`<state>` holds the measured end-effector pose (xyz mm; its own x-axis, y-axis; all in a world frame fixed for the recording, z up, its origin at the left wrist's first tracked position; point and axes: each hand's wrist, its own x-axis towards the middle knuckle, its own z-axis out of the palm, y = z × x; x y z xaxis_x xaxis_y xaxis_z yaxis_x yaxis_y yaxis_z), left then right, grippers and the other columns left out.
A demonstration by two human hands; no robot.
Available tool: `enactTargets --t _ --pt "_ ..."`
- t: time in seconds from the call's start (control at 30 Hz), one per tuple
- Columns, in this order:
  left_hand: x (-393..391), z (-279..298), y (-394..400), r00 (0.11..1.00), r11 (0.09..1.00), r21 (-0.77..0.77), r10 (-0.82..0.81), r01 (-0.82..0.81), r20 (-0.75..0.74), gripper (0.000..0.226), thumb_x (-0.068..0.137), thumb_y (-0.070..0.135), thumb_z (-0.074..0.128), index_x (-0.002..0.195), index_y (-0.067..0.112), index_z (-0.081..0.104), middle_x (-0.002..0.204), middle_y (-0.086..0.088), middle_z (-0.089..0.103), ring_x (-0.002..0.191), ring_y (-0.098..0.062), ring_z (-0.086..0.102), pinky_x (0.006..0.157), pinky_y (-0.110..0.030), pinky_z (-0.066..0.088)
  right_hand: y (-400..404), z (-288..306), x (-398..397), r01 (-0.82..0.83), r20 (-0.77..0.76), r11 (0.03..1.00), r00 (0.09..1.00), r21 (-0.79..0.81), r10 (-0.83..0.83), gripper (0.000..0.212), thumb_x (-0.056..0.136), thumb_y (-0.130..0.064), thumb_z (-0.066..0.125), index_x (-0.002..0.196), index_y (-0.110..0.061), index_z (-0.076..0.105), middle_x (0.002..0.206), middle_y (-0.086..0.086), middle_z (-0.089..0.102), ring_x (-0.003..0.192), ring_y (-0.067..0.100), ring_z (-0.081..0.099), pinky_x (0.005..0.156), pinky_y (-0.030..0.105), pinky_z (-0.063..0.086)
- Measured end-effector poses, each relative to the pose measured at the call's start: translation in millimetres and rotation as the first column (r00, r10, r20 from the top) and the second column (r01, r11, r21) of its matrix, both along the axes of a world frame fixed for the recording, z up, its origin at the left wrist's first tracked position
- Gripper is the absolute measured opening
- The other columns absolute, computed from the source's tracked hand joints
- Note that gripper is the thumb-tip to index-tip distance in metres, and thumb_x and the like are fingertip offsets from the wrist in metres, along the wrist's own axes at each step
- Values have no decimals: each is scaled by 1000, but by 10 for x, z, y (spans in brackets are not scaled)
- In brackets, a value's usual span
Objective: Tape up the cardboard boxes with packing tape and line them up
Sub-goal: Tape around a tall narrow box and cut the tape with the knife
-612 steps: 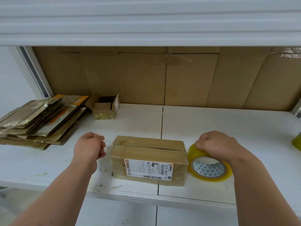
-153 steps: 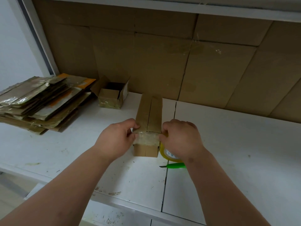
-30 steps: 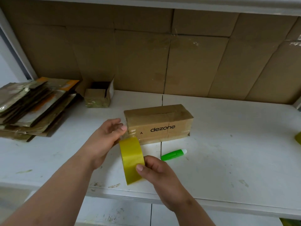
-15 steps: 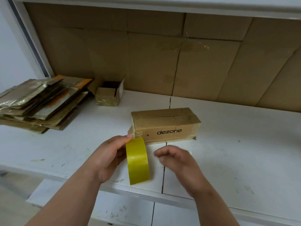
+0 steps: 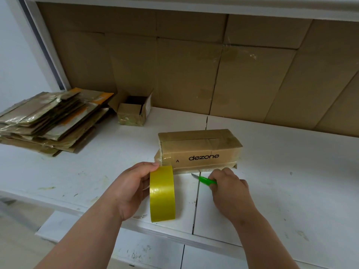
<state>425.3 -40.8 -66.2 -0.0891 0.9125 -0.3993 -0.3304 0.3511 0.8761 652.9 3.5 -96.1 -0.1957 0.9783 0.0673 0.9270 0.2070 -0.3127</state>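
Observation:
A long cardboard box point(image 5: 202, 150) printed "dezone" lies on the white shelf point(image 5: 291, 181), with clear tape over its top seam and left end. My left hand point(image 5: 134, 187) grips a yellow roll of packing tape point(image 5: 162, 193) held on edge just in front of the box's left corner; a strip seems to run from roll to box. My right hand point(image 5: 229, 189) holds a green utility knife point(image 5: 206, 180), its blade pointing left at the box's lower front edge.
A small open cardboard box point(image 5: 134, 111) stands at the back left. A stack of flattened cardboard boxes point(image 5: 50, 119) lies at the far left. Cardboard sheets point(image 5: 213, 74) line the back wall. The shelf's front edge runs just below my hands.
My right hand has let go of the roll, reached right and picked up the green knife from the shelf. The left hand keeps hold of the tape roll by the box.

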Motion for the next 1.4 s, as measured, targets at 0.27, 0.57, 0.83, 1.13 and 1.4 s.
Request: enactTargets --t 0.27,0.57,0.83,1.13,1.4 --pt "23 -3 38 1000 999 -36 14 -14 5 32 94 22 56 118 4 67 93 -10 69 92 -30 58 81 -40 45 17 512 -241 -154 -439 982 894 -114 89 28 101 -16 45 123 -32 49 106 -4 60 70 9 55 62 25 43" --pt "37 -47 57 997 998 -63 27 -23 65 30 90 27 61 112 10 71 95 -10 70 93 -30 60 84 -43 45 124 761 -375 -306 -418 938 882 -162 216 9 88 -25 66 89 -32 60 76 -14 51 67 3 48 55 18 33" --pt "57 -32 57 997 998 -62 33 -29 66 23 89 26 61 105 13 70 87 -8 69 87 -28 60 79 -40 46 218 843 -508 -262 -315 947 929 -188 194 10 91 -36 64 88 -29 70 78 -6 66 72 18 63 63 32 49" --pt "66 -3 52 998 998 -36 47 -45 43 18 90 24 60 100 13 68 82 -7 68 84 -28 60 76 -40 45 252 933 -645 -298 -116 941 952 -160 282 15 97 -30 57 90 -24 69 77 -5 63 62 8 51 51 23 36" --pt "66 12 48 999 999 -30 36 -36 20 16 90 24 59 98 13 67 84 -9 68 87 -30 58 80 -43 44 241 839 -746 -293 -22 950 956 -108 293 18 96 -24 56 93 -12 70 86 7 68 60 14 48 53 26 39"
